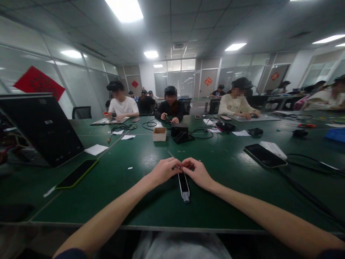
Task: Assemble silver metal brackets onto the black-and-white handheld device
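Both my hands meet at the middle of the green table (129, 201). My left hand (163, 170) and my right hand (196, 171) have their fingers pinched together at the far end of a slim black device with a silvery tip (184, 186), which lies flat and points toward me. The fingertips touch each other over that far end. What, if anything, sits between the fingertips is too small to make out. A thin metal tool (170, 154) lies just beyond my left hand.
A phone in a green case (77, 173) lies at the left beside a tilted black laptop lid (40, 126). Another phone (265, 155) and black cables (309, 194) are at the right. A small cardboard box (159, 133) stands farther back. Several people sit across the table.
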Demonstrator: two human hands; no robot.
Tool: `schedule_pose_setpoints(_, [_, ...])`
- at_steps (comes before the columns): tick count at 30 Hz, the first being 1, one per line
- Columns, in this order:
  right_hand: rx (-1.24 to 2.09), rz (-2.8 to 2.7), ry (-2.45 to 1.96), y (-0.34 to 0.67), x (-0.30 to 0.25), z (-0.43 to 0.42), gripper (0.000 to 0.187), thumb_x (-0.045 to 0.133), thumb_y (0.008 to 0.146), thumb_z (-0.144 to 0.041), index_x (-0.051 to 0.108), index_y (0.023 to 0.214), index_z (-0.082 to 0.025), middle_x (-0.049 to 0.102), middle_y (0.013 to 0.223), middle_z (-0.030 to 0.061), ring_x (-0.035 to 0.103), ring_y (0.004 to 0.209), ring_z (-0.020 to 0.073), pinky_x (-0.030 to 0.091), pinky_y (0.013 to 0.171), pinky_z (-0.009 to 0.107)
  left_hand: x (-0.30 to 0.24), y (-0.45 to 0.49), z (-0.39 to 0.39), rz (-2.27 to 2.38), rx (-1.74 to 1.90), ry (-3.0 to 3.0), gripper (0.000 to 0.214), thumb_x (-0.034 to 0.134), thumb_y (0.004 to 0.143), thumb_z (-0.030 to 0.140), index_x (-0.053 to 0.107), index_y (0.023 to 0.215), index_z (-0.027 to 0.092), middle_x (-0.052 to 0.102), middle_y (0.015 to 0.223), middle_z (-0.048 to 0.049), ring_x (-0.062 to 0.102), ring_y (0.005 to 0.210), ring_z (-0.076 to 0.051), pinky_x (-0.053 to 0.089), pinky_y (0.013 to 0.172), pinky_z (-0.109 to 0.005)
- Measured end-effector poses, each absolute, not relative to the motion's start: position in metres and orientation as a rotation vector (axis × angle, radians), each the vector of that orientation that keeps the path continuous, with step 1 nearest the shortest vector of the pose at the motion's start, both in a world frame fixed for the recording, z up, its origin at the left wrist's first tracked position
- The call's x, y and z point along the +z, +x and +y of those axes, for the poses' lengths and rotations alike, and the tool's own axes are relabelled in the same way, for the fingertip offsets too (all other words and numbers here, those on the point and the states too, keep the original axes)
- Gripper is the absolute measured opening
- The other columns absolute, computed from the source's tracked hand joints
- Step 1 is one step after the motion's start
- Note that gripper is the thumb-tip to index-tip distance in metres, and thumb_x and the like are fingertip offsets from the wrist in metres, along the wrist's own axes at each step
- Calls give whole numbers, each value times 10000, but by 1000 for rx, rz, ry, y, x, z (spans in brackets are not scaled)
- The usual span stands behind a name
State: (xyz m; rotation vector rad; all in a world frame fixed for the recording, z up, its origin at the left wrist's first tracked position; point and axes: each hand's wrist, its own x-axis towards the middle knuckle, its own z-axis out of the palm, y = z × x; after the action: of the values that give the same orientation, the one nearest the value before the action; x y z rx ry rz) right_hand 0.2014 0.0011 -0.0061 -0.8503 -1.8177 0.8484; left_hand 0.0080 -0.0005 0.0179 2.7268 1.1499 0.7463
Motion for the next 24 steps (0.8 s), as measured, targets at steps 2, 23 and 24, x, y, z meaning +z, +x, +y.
schedule_pose_setpoints(2, [834,-1825,-846,202,-5,0,146,629,809,-303,627,891,-182,664,839,24,613,752,157,506,703,306,16,8,-2,1158,756,2761,128,597,896,251,611,1014,203,630,927,-12,612,774,-124,472,700,-228])
schedule_pose_setpoints(23, [331,-2356,-979,247,-5,33,76,583,840,-202,644,853,-160,623,908,63,566,842,184,487,754,340,18,-20,13,1257,577,2552,115,651,790,230,663,889,174,670,776,9,597,662,-117,438,622,-207])
schedule_pose_setpoints(24, [340,-2377,-976,246,-5,33,81,584,844,-216,647,849,-164,620,902,61,563,838,184,485,756,342,17,-20,14,1251,568,2531,120,657,790,234,667,894,174,676,774,9,602,663,-118,441,625,-208])
